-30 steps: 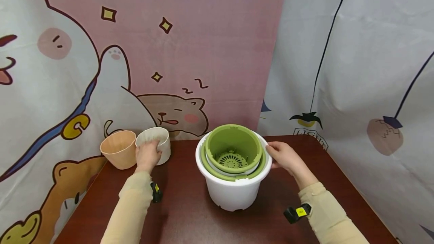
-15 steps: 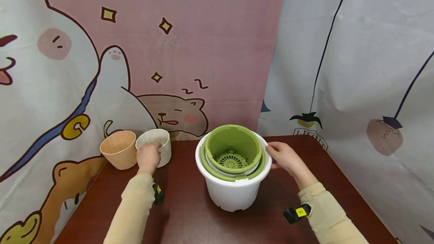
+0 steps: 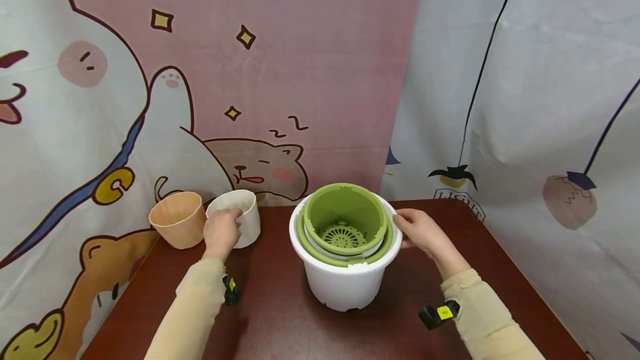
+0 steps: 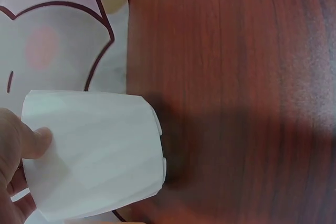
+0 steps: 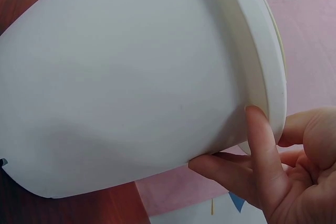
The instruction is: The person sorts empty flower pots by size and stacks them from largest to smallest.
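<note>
My left hand (image 3: 221,232) is closed on the rim of a small white pot with a softly ridged wall (image 3: 250,225); the left wrist view shows the thumb against its outside. I cannot tell whether its base touches the dark red-brown wood-grain bench (image 3: 272,299). The pot is at the back left, just beside a peach-coloured ridged pot (image 3: 181,231).

My right hand (image 3: 421,232) grips the right rim of a large round white plastic-looking pot (image 3: 345,289), upright on the bench at the centre. Nested inside it I see a green-rimmed pot (image 3: 345,263) and, innermost, a green pot with a slotted floor (image 3: 345,207). Behind hangs a pink-and-white cartoon-printed cloth (image 3: 320,54).
</note>
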Tool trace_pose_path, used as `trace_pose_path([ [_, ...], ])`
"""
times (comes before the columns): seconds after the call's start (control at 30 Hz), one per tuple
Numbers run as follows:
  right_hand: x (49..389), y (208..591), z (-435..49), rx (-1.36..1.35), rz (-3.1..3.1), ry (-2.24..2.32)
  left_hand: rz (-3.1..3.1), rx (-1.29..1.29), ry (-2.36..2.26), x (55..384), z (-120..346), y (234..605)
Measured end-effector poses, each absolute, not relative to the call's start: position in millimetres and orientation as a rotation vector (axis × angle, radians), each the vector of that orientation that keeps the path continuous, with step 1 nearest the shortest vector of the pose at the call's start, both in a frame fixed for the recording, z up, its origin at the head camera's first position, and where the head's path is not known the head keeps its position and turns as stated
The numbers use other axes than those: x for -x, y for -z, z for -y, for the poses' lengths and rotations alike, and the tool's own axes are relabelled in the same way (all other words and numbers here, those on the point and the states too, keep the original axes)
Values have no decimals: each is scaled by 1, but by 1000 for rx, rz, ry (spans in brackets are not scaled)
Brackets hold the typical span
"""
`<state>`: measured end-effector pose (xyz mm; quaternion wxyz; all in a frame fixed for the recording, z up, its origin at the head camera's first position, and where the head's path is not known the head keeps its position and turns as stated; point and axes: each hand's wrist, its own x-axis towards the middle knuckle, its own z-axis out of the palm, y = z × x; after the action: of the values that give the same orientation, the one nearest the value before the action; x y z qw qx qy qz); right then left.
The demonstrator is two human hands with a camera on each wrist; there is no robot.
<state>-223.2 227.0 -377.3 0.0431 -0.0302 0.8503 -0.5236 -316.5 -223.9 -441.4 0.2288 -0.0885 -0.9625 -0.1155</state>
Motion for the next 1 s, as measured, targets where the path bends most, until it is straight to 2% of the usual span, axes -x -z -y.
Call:
trace_pose_path([
  [1.0,223,377,-227,117,-2598,1614,2430,451,428,296,192,382],
])
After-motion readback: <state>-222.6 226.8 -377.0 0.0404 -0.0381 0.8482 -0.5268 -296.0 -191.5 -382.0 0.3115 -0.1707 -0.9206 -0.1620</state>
